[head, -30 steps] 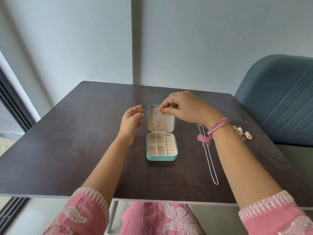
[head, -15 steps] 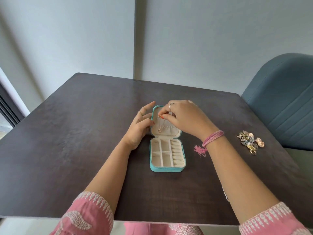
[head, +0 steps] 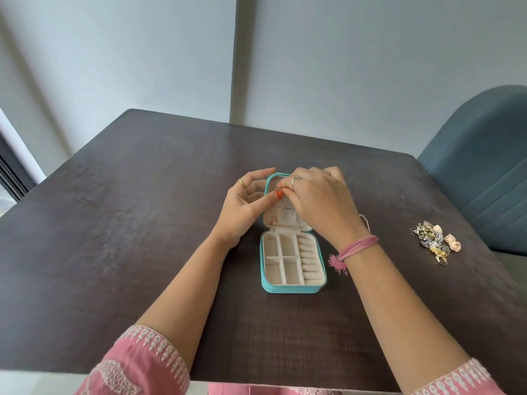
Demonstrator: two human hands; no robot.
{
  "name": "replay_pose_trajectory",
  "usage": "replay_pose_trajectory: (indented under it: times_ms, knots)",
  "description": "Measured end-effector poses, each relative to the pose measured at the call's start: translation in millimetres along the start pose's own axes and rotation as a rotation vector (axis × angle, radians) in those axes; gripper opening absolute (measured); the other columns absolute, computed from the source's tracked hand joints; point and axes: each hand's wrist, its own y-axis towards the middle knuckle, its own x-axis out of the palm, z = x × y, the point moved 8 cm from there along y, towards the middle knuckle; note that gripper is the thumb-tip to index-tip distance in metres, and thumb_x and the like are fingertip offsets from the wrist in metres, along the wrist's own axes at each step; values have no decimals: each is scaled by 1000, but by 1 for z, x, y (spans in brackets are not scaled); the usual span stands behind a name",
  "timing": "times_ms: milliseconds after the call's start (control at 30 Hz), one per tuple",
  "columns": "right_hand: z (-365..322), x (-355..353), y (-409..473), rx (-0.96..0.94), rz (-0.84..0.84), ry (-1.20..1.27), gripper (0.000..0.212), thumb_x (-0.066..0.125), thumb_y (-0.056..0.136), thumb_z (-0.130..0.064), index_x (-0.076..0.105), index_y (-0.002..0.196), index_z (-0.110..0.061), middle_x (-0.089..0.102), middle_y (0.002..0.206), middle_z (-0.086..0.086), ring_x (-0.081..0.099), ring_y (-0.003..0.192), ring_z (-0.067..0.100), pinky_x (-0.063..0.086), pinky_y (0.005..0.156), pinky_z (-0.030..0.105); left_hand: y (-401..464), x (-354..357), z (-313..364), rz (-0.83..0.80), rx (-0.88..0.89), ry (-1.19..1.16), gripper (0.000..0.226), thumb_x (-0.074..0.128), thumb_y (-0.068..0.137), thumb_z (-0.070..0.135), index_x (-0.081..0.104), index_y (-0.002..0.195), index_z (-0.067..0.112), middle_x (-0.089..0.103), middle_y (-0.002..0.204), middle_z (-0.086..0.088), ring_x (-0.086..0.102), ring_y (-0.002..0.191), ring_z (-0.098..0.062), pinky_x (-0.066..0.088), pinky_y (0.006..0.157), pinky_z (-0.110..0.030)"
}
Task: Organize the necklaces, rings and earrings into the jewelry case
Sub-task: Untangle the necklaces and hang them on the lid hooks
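Observation:
A teal jewelry case (head: 292, 289) lies open at the table's middle, its cream compartments bare. Its lid (head: 288, 223) stands raised. A thin necklace with a rose-gold pendant (head: 273, 222) hangs inside the lid. My right hand (head: 319, 203) pinches the necklace's upper end at the top of the lid. My left hand (head: 242, 206) holds the lid's left edge, thumb on the inner face and fingers behind it. A heap of earrings and rings (head: 436, 242) lies to the right. A bit of a silver chain necklace (head: 366, 222) shows behind my right wrist.
The dark wooden table (head: 142, 223) has its near edge just below my forearms. A blue upholstered chair (head: 484, 172) stands at the table's right side. A grey wall rises behind the table.
My left hand has come in from the left and taken the lid's edge. My right hand stays at the top of the lid with the necklace. The camera has tilted, so most of the silver chain is now hidden.

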Motion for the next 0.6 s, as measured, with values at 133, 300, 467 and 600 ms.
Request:
replay_pose_trajectory:
  times_ms: [133,300,467,600]
  knots:
    - [-2,-1,-5,15,98,-12,11,62,90,-19,72,89,-23,67,83,-3,60,73,22,40,72,38,1,-1,1,32,30,20,37,68,85,3,60,120,10,70,104,-13,69,87,-19,55,76,-28]
    - [0,0,-8,22,164,-20,11,63,89,-21,73,90,-25,64,80,-3,58,70,21,37,71,37,2,-1,4,34,78,63,36,66,86,-1,59,120,8,71,100,-9,69,84,-15,56,74,-25]
    - [1,-2,-10,42,243,-5,16,60,91,-26,75,89,-24,66,77,-4,56,67,20,30,70,33,2,-1,5,54,108,95,33,63,87,-3,60,118,7,71,98,-8,69,81,-12,56,74,-26]
    - [5,-4,-10,112,260,51,17,58,91,-35,74,92,-27,69,75,-7,56,68,18,30,72,34,3,-3,4,70,110,95,31,62,87,-3,61,116,9,71,100,-9,69,89,-15,55,78,-28]
